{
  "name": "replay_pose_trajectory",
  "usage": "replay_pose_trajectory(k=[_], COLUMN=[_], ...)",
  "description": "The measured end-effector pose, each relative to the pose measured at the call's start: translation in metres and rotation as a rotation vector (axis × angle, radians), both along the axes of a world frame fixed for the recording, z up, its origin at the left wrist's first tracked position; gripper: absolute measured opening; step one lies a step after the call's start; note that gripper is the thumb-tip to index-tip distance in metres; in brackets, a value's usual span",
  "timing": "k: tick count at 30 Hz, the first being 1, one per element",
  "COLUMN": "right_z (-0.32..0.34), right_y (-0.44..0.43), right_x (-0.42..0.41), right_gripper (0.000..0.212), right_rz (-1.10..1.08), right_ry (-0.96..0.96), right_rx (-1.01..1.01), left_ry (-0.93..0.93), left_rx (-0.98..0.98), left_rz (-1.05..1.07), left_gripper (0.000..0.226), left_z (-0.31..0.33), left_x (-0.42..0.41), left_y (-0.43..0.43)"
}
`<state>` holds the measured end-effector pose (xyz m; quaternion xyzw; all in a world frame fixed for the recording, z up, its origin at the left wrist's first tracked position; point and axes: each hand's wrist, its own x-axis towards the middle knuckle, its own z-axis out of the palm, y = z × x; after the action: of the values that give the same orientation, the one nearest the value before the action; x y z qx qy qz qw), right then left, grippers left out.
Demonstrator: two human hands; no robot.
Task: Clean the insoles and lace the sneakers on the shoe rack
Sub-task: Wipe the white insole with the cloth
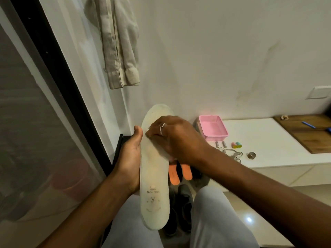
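Off-white foam insole (pixel 155 176) sits in mid-air over my lap, toe end far, heel near, printed face toward cam. My left hand (pixel 128 158) grasps its left edge, thumb hooked over the front, palm behind. My right hand (pixel 172 138) lies across the toe half w/ fingers curled down onto the face; can't tell if they pinch a wipe or just rub bare. Risks, imo: support is only along one edge, so hard rubbing near the toe could fold the foam or twist it out of the left grip, & it'd drop onto the dark sneakers (pixel 185 199) and two orange insoles (pixel 174 175) below. A wide right-elbow swing could also knock the pink plastic tray (pixel 213 128) on the white counter (pixel 268 140) at right.
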<state>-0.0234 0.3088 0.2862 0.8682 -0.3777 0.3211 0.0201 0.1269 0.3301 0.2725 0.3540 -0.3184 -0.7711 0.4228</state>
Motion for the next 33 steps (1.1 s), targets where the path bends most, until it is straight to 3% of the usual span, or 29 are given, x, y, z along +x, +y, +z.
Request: replay_pose_trajectory(k=[4, 7, 10, 13, 16, 19, 23, 28, 33], right_z=[0.012, 0.007, -0.004, 0.001, 0.010, 0.009, 0.002, 0.012, 0.002], right_y=[-0.033, -0.020, 0.003, -0.014, -0.035, -0.023, -0.001, -0.033, 0.011], right_x=[-0.012, 0.004, 0.010, -0.006, -0.012, 0.003, 0.005, -0.024, -0.008], right_gripper=[0.012, 0.011, 0.013, 0.011, 0.010, 0.010, 0.011, 0.013, 0.012], right_rz=[-0.196, -0.100, 0.052, -0.060, -0.185, -0.114, 0.044, -0.207, 0.073], right_ry=[-0.071, -0.196, -0.109, -0.054, -0.136, -0.219, -0.078, -0.086, 0.055], right_rx=[-0.109, -0.021, 0.069, 0.018, -0.054, -0.012, 0.062, -0.043, 0.058], left_ry=[-0.059, -0.058, -0.027, -0.039, -0.057, -0.043, -0.042, -0.055, -0.042], left_rx=[-0.031, -0.049, -0.042, -0.045, -0.045, -0.058, -0.044, -0.062, -0.085], left_rz=[-0.115, -0.056, 0.025, -0.086, -0.179, -0.148, -0.058, -0.192, -0.040], left_gripper=[0.079, 0.072, 0.066, 0.072, 0.076, 0.075, 0.072, 0.076, 0.068], left_z=[-0.003, -0.003, -0.004, -0.003, -0.004, -0.004, -0.006, -0.007, -0.009], left_x=[0.005, 0.006, 0.007, 0.007, 0.007, 0.007, 0.008, 0.008, 0.010], left_y=[-0.002, -0.004, -0.007, -0.005, -0.003, -0.003, -0.008, -0.004, -0.009])
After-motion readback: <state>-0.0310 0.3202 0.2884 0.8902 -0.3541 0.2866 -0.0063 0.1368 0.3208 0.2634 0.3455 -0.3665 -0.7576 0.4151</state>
